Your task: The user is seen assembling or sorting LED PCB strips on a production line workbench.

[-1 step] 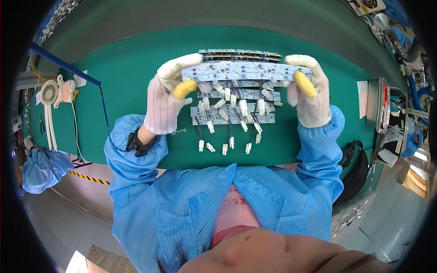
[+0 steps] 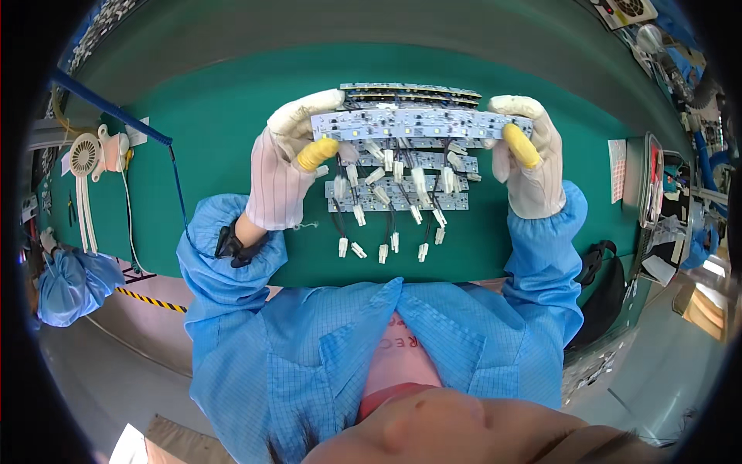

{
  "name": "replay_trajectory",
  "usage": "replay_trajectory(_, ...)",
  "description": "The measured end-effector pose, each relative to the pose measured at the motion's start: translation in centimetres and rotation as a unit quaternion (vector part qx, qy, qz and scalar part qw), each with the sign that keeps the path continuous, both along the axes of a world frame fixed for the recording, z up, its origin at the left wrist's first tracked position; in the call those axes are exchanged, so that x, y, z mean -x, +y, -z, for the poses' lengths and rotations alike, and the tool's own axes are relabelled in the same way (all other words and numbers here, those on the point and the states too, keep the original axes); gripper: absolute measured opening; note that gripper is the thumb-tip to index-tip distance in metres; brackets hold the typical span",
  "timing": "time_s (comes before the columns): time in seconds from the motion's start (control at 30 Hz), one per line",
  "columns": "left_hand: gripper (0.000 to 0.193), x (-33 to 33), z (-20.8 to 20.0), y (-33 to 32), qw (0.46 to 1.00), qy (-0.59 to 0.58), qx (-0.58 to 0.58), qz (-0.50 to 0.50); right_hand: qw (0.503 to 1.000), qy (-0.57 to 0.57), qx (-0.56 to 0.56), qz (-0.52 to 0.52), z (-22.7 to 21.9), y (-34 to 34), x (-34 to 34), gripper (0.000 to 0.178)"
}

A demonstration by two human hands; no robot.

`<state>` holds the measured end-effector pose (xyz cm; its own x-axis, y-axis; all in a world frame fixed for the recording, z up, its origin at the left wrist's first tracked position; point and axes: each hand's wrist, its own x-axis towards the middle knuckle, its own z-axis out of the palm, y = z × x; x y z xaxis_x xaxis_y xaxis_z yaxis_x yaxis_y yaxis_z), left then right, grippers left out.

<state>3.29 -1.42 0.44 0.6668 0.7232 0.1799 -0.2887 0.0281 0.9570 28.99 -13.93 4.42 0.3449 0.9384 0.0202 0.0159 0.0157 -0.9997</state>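
A long white LED circuit board (image 2: 421, 124) is held level above the mat, with rows of small parts on the face I see. My left hand (image 2: 287, 166), gloved in white with a yellow thumb cover, pinches its left end. The right end sits in the closed fingers of my right hand (image 2: 533, 158), gloved and thumb-covered the same way. Behind it lie stacked LED boards (image 2: 410, 88), partly hidden. Nearer me, another LED board (image 2: 456, 200) rests on the mat beneath dark wires. Several white plug connectors (image 2: 382, 254) on those wires spread over the boards and the mat.
A green mat (image 2: 216, 147) covers the bench. At left stand a small fan (image 2: 84, 158) and a hanging blue coiled cord (image 2: 116, 114). A metal tray (image 2: 651, 182) and a black bag (image 2: 607, 298) are at right. Another person's blue sleeve (image 2: 77, 286) shows far left.
The held board and both my hands have shifted very slightly to the right. My grip on the board's two ends stays the same.
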Motion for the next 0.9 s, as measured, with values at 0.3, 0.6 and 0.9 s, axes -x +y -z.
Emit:
replay_trajectory(0.3,0.047,0.8,-1.3,-0.5,0.999,-0.004,-0.002,-0.032,0.999,0.009,0.016,-0.027,-0.4,-0.5,-0.2,0.055)
replay_trajectory(0.6,0.047,1.1,-1.3,0.0,0.989,0.081,-0.105,-0.059,0.998,0.039,0.014,0.038,-1.2,-0.8,-0.7,0.040)
replay_trajectory(0.9,0.047,1.1,-1.3,0.2,0.987,0.063,-0.135,-0.068,0.999,0.045,-0.005,0.029,-0.2,-1.0,-1.4,0.035)
